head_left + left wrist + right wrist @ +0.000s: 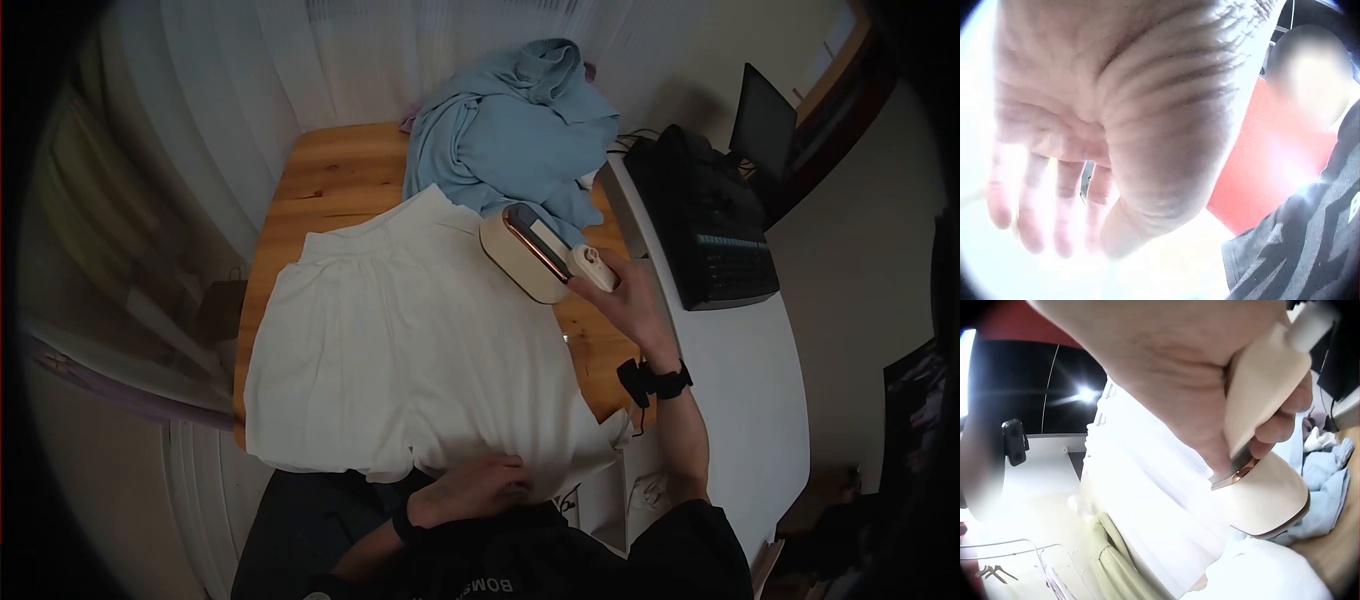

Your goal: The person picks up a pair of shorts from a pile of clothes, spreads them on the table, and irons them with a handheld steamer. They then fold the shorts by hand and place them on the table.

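Across the wooden tabletop (pixel 335 165), to the left of the right hand (pixel 636 300) and nearer the person, lies a spread white cloth garment (pixel 400 320) with a gathered waistband. Its long axis runs from that waistband, at the far side, toward the person's lap, where the near hem hangs past the tabletop's edge. The right hand grips the handle of a cream handheld appliance (pixel 515 264) with a rounded oblong head and copper-coloured trim. That head points left from the fingers, over the garment's right side, its long axis slanting from far left to near right; whether it meets the cloth cannot be told. The left hand (pixel 472 490) is at the near hem, its fingers loosely extended and grasping nothing. So the right hand is nearer the garment's right flank, the left nearer its hem. Beyond the appliance, at the far side, sits a heaped light-blue cloth garment (pixel 520 140).
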The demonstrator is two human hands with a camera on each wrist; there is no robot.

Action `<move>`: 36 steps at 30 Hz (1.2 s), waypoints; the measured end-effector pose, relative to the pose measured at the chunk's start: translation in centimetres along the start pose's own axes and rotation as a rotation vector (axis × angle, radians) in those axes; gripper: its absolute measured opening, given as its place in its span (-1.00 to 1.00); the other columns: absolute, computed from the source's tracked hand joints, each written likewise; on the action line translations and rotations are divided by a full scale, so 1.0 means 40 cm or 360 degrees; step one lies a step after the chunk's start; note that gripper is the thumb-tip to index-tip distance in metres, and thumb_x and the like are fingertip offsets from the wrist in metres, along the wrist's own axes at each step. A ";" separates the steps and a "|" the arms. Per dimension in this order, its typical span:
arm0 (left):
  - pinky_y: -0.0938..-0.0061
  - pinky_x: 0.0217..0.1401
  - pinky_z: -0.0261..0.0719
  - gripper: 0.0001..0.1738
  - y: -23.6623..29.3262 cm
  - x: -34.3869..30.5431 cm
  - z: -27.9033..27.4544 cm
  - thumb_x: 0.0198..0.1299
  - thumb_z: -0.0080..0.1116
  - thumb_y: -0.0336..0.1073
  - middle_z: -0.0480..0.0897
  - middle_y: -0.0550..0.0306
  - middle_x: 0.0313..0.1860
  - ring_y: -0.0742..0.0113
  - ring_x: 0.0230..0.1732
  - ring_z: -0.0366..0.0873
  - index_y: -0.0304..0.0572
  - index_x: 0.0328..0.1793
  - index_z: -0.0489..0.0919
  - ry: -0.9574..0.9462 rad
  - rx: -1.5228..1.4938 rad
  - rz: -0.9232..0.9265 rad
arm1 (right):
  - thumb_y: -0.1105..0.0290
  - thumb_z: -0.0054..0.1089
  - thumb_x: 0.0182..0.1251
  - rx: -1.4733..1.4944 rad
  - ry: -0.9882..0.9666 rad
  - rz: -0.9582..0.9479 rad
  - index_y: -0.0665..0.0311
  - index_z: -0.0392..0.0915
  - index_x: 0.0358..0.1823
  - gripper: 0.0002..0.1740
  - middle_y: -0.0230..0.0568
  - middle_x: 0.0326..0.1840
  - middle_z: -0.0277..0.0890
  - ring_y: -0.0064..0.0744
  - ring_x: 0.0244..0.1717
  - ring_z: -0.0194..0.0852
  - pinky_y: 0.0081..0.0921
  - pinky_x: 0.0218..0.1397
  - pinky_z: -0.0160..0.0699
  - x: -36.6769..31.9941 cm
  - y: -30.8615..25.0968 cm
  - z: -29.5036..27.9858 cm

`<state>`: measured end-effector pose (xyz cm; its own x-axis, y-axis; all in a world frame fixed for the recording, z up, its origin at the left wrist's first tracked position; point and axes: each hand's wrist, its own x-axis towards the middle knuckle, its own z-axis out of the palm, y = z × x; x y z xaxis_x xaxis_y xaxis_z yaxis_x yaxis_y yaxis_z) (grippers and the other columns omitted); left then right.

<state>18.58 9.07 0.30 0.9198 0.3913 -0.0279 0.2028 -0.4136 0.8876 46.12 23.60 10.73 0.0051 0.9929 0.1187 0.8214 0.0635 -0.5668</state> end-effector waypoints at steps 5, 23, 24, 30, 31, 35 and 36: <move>0.29 0.05 0.66 -0.81 0.013 -0.009 -0.055 0.36 0.33 -0.23 0.70 0.11 -0.12 0.11 -0.02 0.68 -0.15 -0.02 0.73 0.0441 0.0038 -0.0130 | 0.07 0.51 0.32 -0.0030 0.0349 0.0273 0.29 0.63 0.25 -0.40 -0.05 -0.14 0.78 -0.20 -0.16 0.80 -0.34 -0.09 0.69 -0.083 0.100 -0.096; 0.36 0.00 0.66 -0.84 0.049 -0.090 -0.207 0.28 0.42 -0.36 0.73 0.10 -0.17 0.17 -0.10 0.71 -0.21 -0.05 0.75 0.0760 -0.0123 -0.0333 | -0.13 0.34 0.39 -0.0410 0.0285 0.0656 0.22 0.62 0.22 -0.38 0.00 -0.07 0.78 0.03 -0.04 0.79 -0.12 -0.02 0.71 -0.103 0.298 -0.053; 0.39 -0.02 0.65 -0.85 0.047 -0.102 -0.226 0.28 0.43 -0.39 0.73 0.10 -0.17 0.23 -0.11 0.71 -0.23 -0.06 0.75 0.0776 -0.0143 -0.0364 | -0.13 0.34 0.39 -0.0422 0.0293 0.0637 0.22 0.62 0.21 -0.39 0.01 -0.06 0.78 0.03 -0.03 0.79 -0.12 -0.01 0.71 -0.099 0.298 -0.049; 0.47 -0.05 0.62 -0.89 0.034 -0.173 -0.361 0.33 0.40 -0.38 0.74 0.17 -0.18 0.35 -0.13 0.71 -0.16 -0.05 0.75 0.0935 0.0008 -0.0388 | -0.11 0.36 0.37 -0.0366 0.0271 0.0632 0.21 0.62 0.21 -0.39 0.02 -0.05 0.77 0.04 0.00 0.78 -0.09 0.01 0.70 -0.091 0.305 -0.054; 0.49 -0.05 0.60 -0.89 0.031 -0.184 -0.388 0.33 0.40 -0.39 0.74 0.18 -0.19 0.37 -0.14 0.71 -0.16 -0.06 0.75 0.0943 0.0025 -0.0386 | -0.08 0.39 0.35 -0.0371 0.0221 0.0712 0.20 0.60 0.25 -0.39 0.00 -0.02 0.76 0.04 0.01 0.77 -0.09 0.01 0.71 -0.088 0.310 -0.055; 0.50 -0.03 0.57 -0.78 -0.058 -0.197 -0.468 0.43 0.31 -0.23 0.77 0.28 -0.15 0.51 -0.15 0.63 -0.24 -0.02 0.75 0.1232 -0.0236 -0.0633 | 0.03 0.53 0.25 -0.0877 0.0356 0.0323 0.32 0.49 0.37 -0.22 0.02 0.10 0.65 -0.06 0.07 0.71 -0.18 0.03 0.73 -0.110 0.316 -0.044; 0.50 -0.03 0.57 -0.78 -0.082 -0.201 -0.491 0.43 0.31 -0.23 0.77 0.28 -0.15 0.51 -0.15 0.63 -0.24 -0.02 0.75 0.1268 -0.0224 -0.0638 | 0.10 0.57 0.22 -0.0946 0.0291 0.0391 0.32 0.42 0.45 -0.16 0.03 0.23 0.56 -0.03 0.19 0.63 -0.15 0.13 0.73 -0.103 0.266 -0.056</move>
<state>3.91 23.43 6.64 0.2728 0.9597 -0.0669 0.3670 -0.0396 0.9294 56.11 19.94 6.06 0.2858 0.9351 0.2096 0.9583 -0.2803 -0.0557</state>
